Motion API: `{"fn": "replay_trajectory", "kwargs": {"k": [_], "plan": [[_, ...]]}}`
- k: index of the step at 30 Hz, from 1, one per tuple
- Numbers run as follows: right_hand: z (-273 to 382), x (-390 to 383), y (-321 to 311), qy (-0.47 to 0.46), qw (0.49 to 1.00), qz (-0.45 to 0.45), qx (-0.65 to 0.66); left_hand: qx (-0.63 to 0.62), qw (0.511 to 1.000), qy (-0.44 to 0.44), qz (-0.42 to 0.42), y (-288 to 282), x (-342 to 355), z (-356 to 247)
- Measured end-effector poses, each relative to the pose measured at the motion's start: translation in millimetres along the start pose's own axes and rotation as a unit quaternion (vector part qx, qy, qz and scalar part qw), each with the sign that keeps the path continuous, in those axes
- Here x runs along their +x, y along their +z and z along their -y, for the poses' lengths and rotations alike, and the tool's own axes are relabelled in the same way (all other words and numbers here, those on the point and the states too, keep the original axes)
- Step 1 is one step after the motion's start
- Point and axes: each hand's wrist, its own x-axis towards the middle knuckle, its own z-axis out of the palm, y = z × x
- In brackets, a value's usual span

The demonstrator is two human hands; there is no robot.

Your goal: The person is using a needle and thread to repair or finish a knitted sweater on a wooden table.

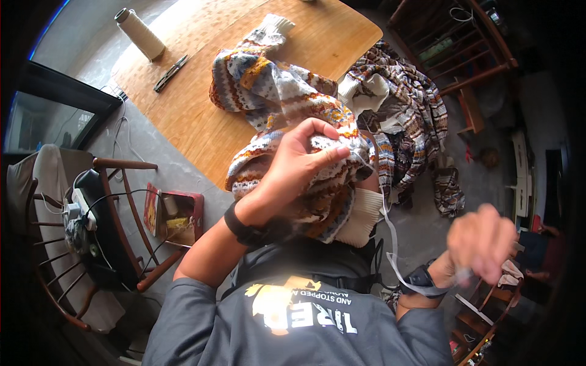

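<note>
A patterned knit sweater (278, 85) in white, rust, blue and mustard bands, soft and rumpled, lies across the wooden table (189, 122) and spills over its near edge toward a person in a dark T-shirt (244, 329). Its ribbed cream band (363, 213) hangs just off the table, finely ridged. A thin, pale, translucent strand (390, 241) loops from the knit, beyond the table's near edge, to the right wrist.

The left hand (299, 158) presses into the sweater, thumb and forefinger nearly together, pinching a fold. The right hand (481, 244), well off the table's right side, is raised with fingers curled; blur makes it impossible to tell whether they hold the strand.

On the table's far left stand a tapered cone (140, 35) of cream yarn and, lying near it, slim dark snips (170, 74). More banded knitwear (421, 116) heaps in thick folds beside the table's right edge.
</note>
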Motion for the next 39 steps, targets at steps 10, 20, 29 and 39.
{"fn": "replay_trajectory", "kwargs": {"k": [10,20,29,39], "plan": [[-85,2,-7,0.250,0.829,-0.346,-0.361,-0.050,0.998,0.002,0.039,7,-13,-10],[-101,7,-11,0.268,0.827,-0.357,-0.341,-0.039,0.997,0.054,0.031,7,-21,-4],[-106,8,-9,0.231,0.835,-0.367,-0.339,-0.058,0.996,0.063,0.018,8,-24,-3],[-120,7,-12,0.162,0.825,-0.380,-0.386,-0.134,0.990,0.016,0.035,8,-23,-2]]}}
